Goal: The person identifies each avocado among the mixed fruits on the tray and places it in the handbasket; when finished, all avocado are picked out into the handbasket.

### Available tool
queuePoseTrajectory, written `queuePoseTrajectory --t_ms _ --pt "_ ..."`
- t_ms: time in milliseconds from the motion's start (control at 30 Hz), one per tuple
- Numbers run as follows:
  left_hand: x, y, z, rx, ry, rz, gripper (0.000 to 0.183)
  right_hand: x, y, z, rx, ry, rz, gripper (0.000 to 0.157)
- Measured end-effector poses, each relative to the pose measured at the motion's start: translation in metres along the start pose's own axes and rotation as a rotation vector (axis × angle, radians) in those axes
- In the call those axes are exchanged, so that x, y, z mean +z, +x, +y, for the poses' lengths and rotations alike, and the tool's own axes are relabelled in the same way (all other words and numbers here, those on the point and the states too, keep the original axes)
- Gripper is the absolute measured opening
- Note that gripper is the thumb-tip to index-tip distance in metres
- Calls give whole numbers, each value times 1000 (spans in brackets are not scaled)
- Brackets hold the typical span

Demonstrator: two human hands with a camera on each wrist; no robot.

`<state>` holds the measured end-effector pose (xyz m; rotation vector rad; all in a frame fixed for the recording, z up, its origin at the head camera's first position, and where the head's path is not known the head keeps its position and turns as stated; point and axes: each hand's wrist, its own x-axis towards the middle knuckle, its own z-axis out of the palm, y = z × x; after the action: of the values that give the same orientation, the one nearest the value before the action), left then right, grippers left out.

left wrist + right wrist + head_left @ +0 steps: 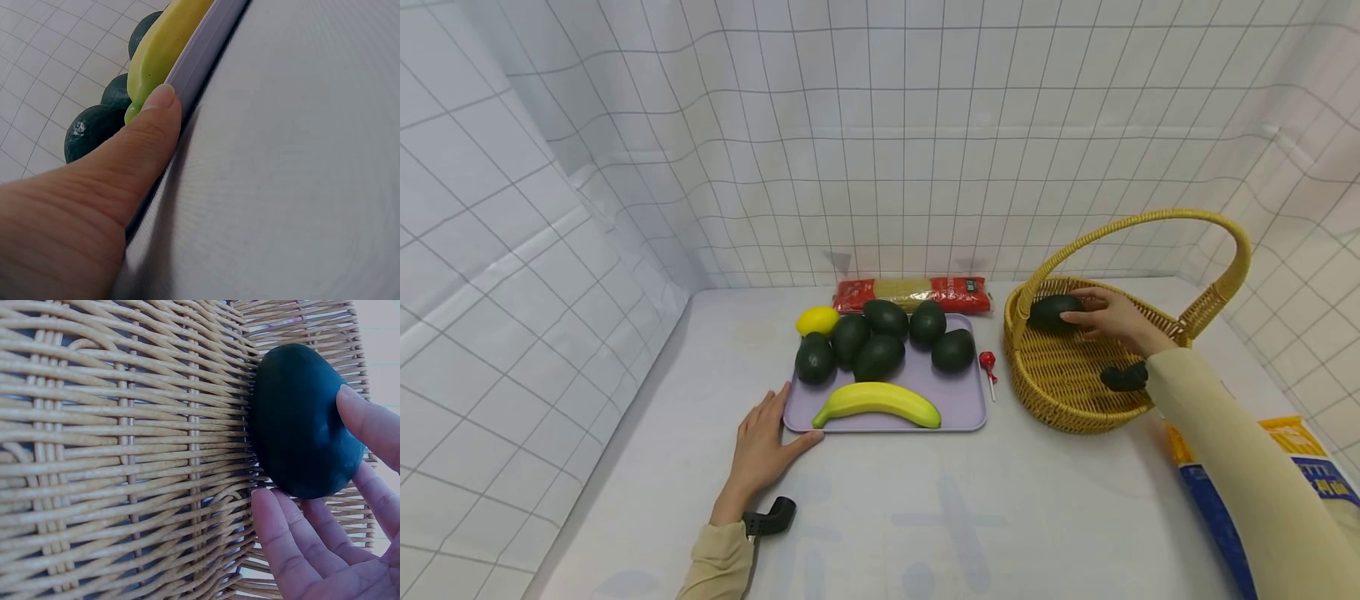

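In the head view, my right hand [1112, 318] reaches inside a yellow wicker basket [1026, 375] and holds a dark green avocado [1054, 313] at its far left part. The right wrist view shows the thumb on one side of this avocado [300, 425] and the other fingers round its lower end, close to the woven wicker. My left hand [763, 450] rests at the near left corner of a lilac tray [958, 400], fingers fairly straight, with the thumb [153, 128] against its front rim. A banana [880, 402] and several avocados [880, 357] lie on the tray.
A lemon [817, 320] sits at the tray's back left corner. Behind the tray lies a red and clear pack of noodles [910, 293]. A red lollipop [988, 363] is between tray and basket. The basket's tall handle [1150, 218] arches up; a blue and yellow bag [1217, 517] lies under the right sleeve.
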<state>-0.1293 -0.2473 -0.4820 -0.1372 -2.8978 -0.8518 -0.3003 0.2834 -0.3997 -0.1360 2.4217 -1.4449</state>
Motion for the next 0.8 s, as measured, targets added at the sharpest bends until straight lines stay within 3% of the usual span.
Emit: queuePoseTrajectory --t_ms 267,600,800 --pt "0 0 0 -5 -4 -2 96 -4 -2 -2 -1 -27 -25 77" --pt "-1 -1 1 -5 -7 6 95 -8 -11 -10 28 -114 -39 95" --pt "-1 -1 1 -3 -1 3 95 -16 -23 -20 -11 -212 -5 90"
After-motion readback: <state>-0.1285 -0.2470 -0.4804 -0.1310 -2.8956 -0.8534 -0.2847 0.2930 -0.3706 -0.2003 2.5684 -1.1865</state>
